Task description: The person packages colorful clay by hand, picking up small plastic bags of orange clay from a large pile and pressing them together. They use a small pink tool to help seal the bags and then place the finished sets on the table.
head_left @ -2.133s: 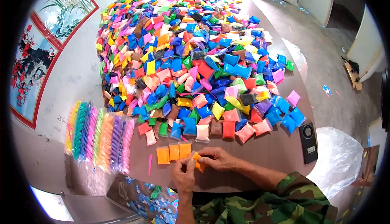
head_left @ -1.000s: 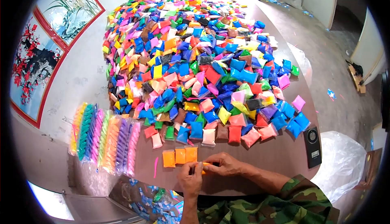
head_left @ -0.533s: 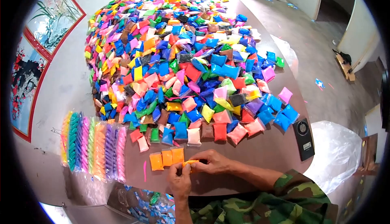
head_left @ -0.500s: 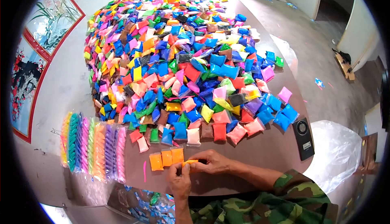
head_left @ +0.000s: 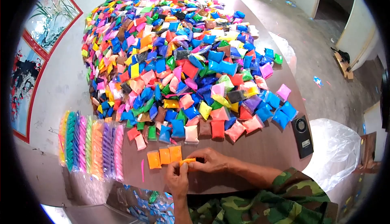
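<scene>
The orange packet (head_left: 188,160) is a small, flat plastic pouch filled with bright orange material. It shows here mostly edge-on as a narrow strip, so its full shape is hard to tell. It sits low over the near edge of the brown table (head_left: 268,148), just right of a row of three matching orange packets (head_left: 164,157) that lie flat side by side and touch one another.

Both hands have hold of it. The left hand (head_left: 177,179) comes up from below with thumb and fingertips pinched shut on the packet's left end. The right hand (head_left: 209,162) reaches in from the right, fingers curled over and closed on the right end, so the packet spans the small gap between the two. A camouflage sleeve (head_left: 284,195) covers the right arm.

Just beyond the hands begins a big heap of coloured packets (head_left: 178,57) in blue, pink, yellow, red, green and other colours, which covers most of the table. To the left lie long bundled packs (head_left: 91,144) sorted by colour, and a thin pink strip (head_left: 142,170) lies near the orange row. A black device (head_left: 302,136) rests at the table's right edge.
</scene>
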`<control>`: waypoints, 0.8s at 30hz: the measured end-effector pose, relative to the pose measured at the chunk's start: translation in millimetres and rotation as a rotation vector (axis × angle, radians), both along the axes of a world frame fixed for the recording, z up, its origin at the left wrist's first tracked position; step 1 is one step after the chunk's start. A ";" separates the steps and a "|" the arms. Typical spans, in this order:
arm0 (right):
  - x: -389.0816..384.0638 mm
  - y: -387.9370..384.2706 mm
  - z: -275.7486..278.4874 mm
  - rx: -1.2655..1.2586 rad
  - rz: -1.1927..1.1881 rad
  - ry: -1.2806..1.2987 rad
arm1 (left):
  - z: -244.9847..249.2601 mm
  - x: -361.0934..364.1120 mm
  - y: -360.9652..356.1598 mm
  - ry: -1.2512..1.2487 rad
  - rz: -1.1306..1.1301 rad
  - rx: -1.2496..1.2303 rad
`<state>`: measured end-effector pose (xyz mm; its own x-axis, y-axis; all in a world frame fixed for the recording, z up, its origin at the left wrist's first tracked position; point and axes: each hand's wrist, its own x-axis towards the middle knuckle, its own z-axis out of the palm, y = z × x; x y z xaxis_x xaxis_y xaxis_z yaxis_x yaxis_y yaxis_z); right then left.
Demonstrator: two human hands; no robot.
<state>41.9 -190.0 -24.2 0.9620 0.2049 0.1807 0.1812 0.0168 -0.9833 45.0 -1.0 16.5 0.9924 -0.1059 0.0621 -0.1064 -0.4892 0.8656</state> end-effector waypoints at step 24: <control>5.3 1.5 -6.6 0.184 0.013 0.203 | -2.2 1.7 -0.7 0.063 -0.036 -0.197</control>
<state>47.2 -188.6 -30.8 0.9799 0.1986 0.0194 -0.0211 0.1996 -0.9797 46.7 -1.8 14.3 0.9907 -0.1339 0.0228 -0.0634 -0.3070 0.9496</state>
